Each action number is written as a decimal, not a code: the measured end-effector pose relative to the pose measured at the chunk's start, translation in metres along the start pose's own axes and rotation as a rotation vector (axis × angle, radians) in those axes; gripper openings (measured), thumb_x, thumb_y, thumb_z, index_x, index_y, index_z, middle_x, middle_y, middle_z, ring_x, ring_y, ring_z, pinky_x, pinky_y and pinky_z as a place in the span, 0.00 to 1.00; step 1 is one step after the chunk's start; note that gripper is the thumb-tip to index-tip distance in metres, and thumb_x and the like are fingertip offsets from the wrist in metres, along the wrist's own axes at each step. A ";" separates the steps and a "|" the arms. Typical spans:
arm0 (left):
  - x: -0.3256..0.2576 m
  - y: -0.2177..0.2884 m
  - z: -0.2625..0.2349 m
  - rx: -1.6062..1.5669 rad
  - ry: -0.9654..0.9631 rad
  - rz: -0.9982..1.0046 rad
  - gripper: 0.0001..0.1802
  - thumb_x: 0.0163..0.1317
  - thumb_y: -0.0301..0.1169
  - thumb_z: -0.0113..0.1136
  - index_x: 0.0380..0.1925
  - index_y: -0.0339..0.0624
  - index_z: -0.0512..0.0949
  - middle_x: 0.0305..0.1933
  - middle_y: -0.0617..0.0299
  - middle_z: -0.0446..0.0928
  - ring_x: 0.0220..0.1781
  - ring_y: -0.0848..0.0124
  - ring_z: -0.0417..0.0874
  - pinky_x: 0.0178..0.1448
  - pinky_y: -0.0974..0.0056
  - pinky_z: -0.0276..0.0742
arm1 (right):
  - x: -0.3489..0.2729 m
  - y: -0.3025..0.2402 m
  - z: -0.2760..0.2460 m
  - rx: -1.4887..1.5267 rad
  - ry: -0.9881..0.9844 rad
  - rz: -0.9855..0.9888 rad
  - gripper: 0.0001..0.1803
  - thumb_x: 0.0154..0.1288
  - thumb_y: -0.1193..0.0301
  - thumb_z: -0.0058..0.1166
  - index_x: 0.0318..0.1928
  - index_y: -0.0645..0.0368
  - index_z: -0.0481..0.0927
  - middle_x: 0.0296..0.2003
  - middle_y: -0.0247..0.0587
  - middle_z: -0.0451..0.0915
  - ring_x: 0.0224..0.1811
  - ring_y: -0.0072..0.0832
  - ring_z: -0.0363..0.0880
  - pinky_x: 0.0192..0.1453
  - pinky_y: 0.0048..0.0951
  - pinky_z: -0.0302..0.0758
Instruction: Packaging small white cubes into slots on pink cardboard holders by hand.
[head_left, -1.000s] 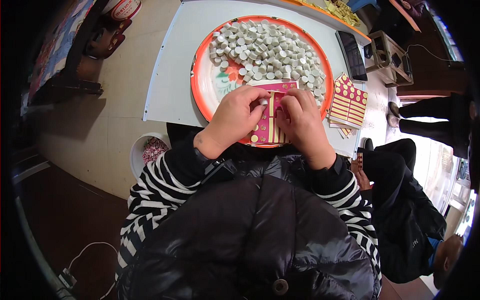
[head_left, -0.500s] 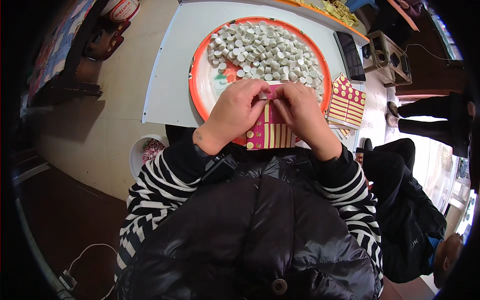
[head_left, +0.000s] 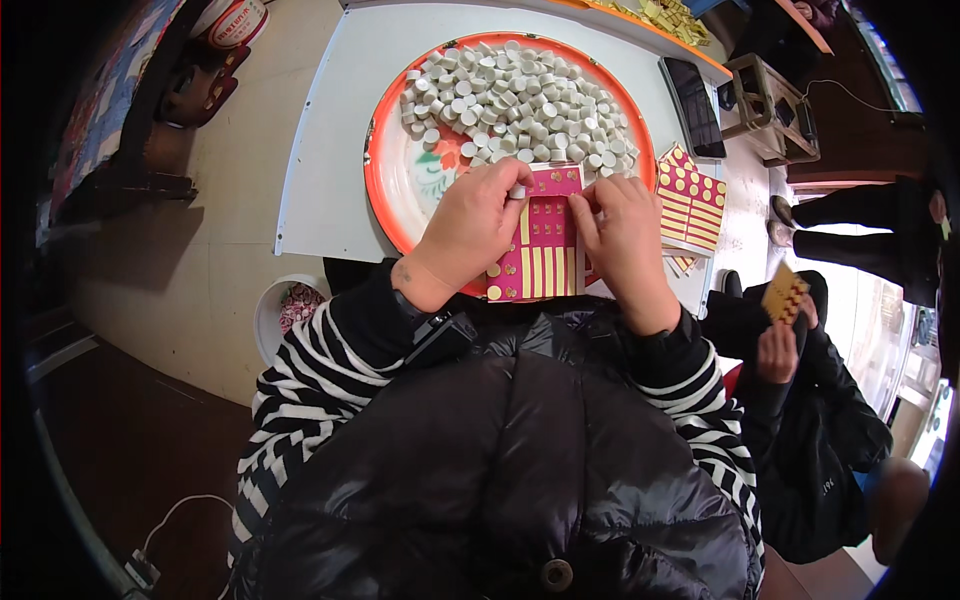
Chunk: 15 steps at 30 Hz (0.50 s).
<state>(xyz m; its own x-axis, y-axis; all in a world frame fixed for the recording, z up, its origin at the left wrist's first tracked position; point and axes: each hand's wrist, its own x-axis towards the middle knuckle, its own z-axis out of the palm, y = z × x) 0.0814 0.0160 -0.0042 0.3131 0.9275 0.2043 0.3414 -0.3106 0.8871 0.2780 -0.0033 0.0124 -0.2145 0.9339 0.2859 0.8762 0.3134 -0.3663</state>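
My left hand (head_left: 462,218) pinches a small white cylinder (head_left: 517,191) between thumb and forefinger, at the left edge of a magenta sticker sheet (head_left: 550,270) with yellow strips and dots. At the sheet's right edge is my right hand (head_left: 628,232), its thumb and forefinger closed together; whether a sticker is between them I cannot make out. The sheet lies over the near rim of a round enamel tray (head_left: 376,150) with an orange-red edge. A pile of the same white cylinders (head_left: 520,105) covers the tray's far part.
More sticker sheets (head_left: 692,205) lie right of the tray, below a dark tablet-like slab (head_left: 692,108). A white bucket (head_left: 268,320) with pink-and-white bits stands at the table's left. On the right, a seated person holds a yellow card (head_left: 784,293). Beyond is a wooden stool (head_left: 770,105).
My hands have moved apart, uncovering the upper part of the sheet. My right hand has shifted right. The seated person on the right has raised a yellow card into view.
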 end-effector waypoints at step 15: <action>-0.021 0.009 -0.010 0.152 -0.040 -0.003 0.11 0.56 0.24 0.61 0.40 0.36 0.80 0.35 0.50 0.77 0.37 0.53 0.79 0.43 0.56 0.75 | 0.000 -0.025 0.015 0.238 -0.016 -0.126 0.16 0.57 0.82 0.55 0.48 0.63 0.75 0.42 0.49 0.75 0.42 0.47 0.76 0.45 0.40 0.76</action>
<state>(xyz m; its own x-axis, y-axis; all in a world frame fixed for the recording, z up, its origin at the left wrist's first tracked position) 0.0689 -0.0038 0.0035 0.3456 0.9205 0.1821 0.4719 -0.3382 0.8142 0.2493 -0.0084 0.0081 -0.3236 0.8870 0.3294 0.7163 0.4572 -0.5272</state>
